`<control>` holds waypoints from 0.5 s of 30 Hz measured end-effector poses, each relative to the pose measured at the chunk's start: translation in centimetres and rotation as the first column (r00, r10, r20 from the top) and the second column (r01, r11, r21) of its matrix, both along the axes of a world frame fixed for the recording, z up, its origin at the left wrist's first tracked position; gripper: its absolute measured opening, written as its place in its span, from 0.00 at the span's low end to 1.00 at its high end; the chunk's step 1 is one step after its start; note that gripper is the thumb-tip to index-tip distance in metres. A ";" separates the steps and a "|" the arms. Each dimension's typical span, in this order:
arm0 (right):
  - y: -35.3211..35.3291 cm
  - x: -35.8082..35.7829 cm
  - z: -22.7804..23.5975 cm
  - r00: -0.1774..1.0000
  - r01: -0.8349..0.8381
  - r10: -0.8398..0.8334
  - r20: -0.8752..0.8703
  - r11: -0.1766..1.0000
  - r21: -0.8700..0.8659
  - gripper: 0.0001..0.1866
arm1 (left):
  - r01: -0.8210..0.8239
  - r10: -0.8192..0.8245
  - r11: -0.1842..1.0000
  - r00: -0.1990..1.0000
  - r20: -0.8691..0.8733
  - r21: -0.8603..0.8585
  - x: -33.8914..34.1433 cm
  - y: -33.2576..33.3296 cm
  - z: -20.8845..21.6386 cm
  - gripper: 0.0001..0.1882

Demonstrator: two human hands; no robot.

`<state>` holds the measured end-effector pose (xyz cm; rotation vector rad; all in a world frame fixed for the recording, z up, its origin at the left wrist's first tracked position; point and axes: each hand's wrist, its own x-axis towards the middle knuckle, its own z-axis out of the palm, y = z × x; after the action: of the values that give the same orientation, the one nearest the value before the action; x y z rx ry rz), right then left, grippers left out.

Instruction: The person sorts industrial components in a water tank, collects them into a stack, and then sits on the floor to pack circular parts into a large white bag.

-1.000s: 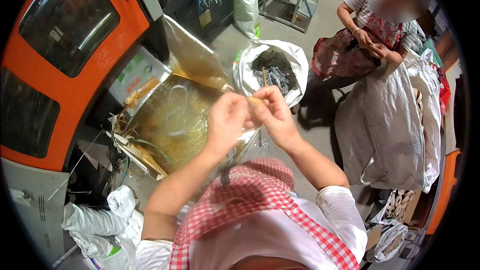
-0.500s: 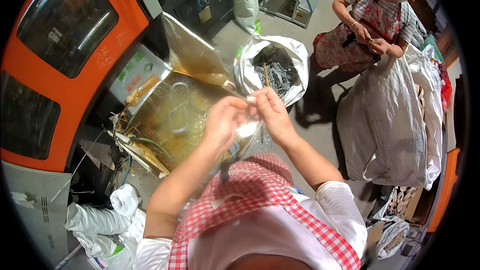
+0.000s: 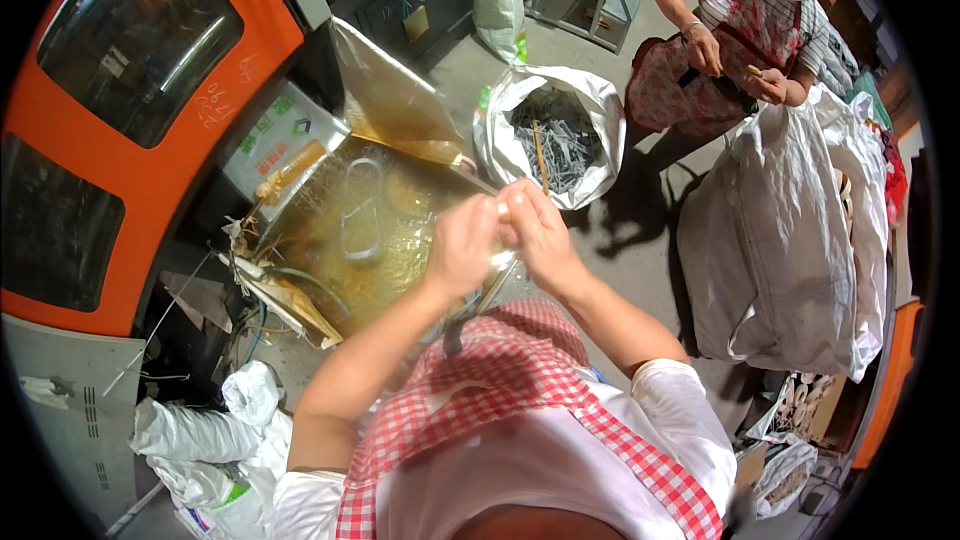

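Note:
My left hand (image 3: 462, 245) and my right hand (image 3: 537, 235) are pressed together in front of my chest, above the edge of a tray (image 3: 300, 305) lined with clear yellowish plastic film. Both sets of fingers pinch one small pale piece (image 3: 503, 212) between them; its shape is too small to tell. A thin strip of clear film (image 3: 497, 275) hangs down below my hands. I wear a red and white checked apron (image 3: 470, 390).
An orange machine (image 3: 130, 70) stands at the left. A white sack (image 3: 560, 130) of thin grey pieces lies open ahead. Another person (image 3: 740, 40) in an apron stands at the upper right beside a large white bag (image 3: 790, 230). White bags (image 3: 200, 440) lie at the lower left.
My hands have stayed together and shifted slightly lower and right. The other person has lowered their hands and turned a little.

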<state>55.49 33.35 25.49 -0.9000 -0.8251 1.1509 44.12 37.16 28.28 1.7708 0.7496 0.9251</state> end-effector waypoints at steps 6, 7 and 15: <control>-0.4 0.0 -0.5 0.997 0.000 -0.016 -0.078 0.980 -0.198 0.07 | -0.021 0.021 1.000 1.000 0.020 0.008 0.8 -0.8 -0.9 0.16; -0.5 -0.1 -0.5 0.996 0.007 -0.023 -0.082 0.983 -0.184 0.08 | -0.027 0.027 0.999 1.000 0.010 0.022 0.9 -0.8 -1.0 0.16; -1.8 -0.3 2.3 0.972 -0.066 0.040 -0.230 0.992 -0.104 0.12 | 0.101 -0.046 0.969 0.970 0.240 -0.224 0.1 -1.2 0.2 0.16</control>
<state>55.17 31.59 27.79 -0.8217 -0.6055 1.3299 44.25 35.95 28.47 1.4445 0.6094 0.9343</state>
